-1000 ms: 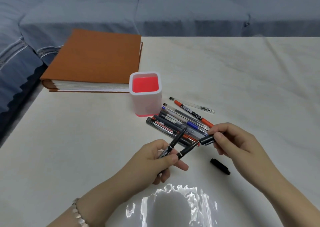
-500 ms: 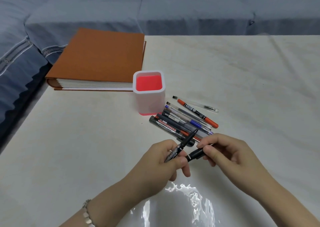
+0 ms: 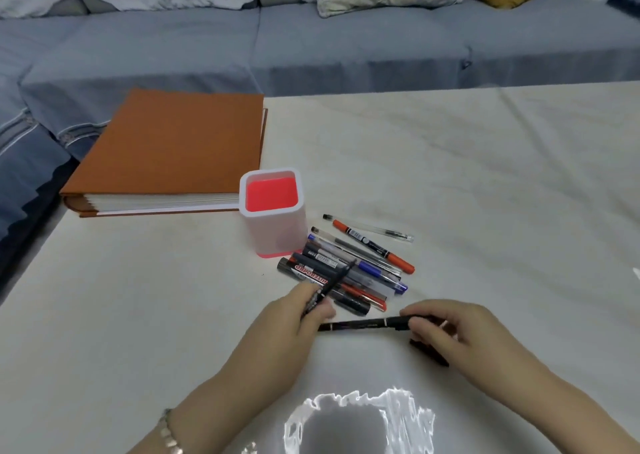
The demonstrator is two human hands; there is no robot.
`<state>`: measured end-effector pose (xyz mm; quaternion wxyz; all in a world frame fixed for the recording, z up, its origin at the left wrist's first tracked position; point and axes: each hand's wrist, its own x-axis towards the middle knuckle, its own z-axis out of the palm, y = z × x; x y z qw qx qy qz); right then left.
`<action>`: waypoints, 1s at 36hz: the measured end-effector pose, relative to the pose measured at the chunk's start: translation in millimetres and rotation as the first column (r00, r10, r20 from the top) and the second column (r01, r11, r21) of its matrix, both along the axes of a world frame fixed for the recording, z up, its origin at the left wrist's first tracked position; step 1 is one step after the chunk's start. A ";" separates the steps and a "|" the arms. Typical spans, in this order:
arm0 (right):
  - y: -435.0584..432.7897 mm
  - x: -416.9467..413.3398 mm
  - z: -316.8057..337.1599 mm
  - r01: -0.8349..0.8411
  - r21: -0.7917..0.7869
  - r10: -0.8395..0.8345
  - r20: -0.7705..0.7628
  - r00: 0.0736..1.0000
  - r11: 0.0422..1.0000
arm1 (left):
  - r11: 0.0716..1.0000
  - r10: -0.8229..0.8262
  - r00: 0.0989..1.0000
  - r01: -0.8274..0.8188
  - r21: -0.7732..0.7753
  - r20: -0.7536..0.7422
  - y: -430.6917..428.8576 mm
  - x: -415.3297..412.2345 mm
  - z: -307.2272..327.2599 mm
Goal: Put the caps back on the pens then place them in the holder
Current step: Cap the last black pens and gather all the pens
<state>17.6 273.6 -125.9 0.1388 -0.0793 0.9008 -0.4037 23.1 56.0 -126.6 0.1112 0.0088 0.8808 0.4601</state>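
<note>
A white pen holder (image 3: 277,235) with a pink inside stands on the table, nothing in it. Just right of it lies a pile of several pens and markers (image 3: 349,266). My left hand (image 3: 294,318) grips a thin black pen (image 3: 330,285) that points up and to the right. My right hand (image 3: 446,329) holds a second black pen (image 3: 360,324) by its capped right end; this pen lies level and its left tip meets my left fingers. A loose black cap (image 3: 429,351) lies on the table, partly hidden under my right hand.
A thick orange album (image 3: 173,152) lies behind and left of the holder. The white table (image 3: 485,183) stretches to the right and back. A blue sofa with cushions (image 3: 346,38) runs along the far side. A glare patch (image 3: 346,419) shines near the front edge.
My right hand has drawn back to the right, so the black pen now lies level between the hands with the cap on its right end. The view has tilted up.
</note>
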 end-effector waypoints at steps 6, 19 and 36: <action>-23.2 3.7 -20.6 0.006 -0.020 -0.009 -0.124 0.992 1.000 | 0.970 0.203 0.979 -0.198 0.142 -0.017 -9.9 -13.9 -0.4; -53.8 -26.0 -35.0 0.205 0.291 -0.022 -0.529 0.848 0.934 | 0.922 0.343 0.931 -0.359 0.148 0.122 -32.5 -5.4 -8.3; -76.7 7.1 -63.9 0.021 0.473 0.220 -0.447 0.867 0.881 | 0.954 0.244 0.970 -0.243 0.176 0.011 -14.1 2.5 -22.5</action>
